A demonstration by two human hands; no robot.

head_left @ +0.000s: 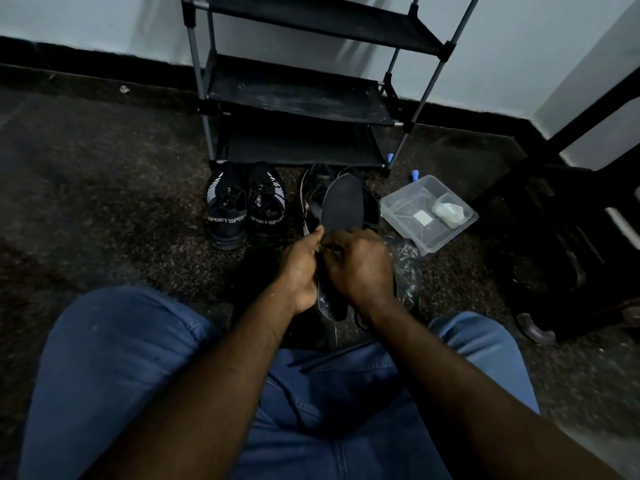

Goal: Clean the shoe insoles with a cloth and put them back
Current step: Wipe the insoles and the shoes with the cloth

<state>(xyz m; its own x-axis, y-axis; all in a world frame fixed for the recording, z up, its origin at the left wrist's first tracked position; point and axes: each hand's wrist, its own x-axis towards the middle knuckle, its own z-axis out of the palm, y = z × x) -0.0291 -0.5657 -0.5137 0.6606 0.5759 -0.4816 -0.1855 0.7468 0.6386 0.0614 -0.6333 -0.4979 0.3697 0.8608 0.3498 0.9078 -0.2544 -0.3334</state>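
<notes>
A dark insole (341, 202) sticks up and away from my two hands above the floor. My left hand (301, 268) grips a black shoe (332, 306) from the left, thumb near the insole's lower edge. My right hand (358, 265) curls over the shoe's opening where the insole's heel end goes in. Behind the insole lies another black shoe (313, 199). A pale cloth (448, 210) sits in a clear plastic container (398, 206) to the right.
A pair of black SPORT sneakers (246, 206) stands on the dark carpet to the left. A black shoe rack (298, 95) stands against the wall behind. Crumpled clear plastic (407, 268) lies right of my hands. Dark furniture (561, 244) fills the right side.
</notes>
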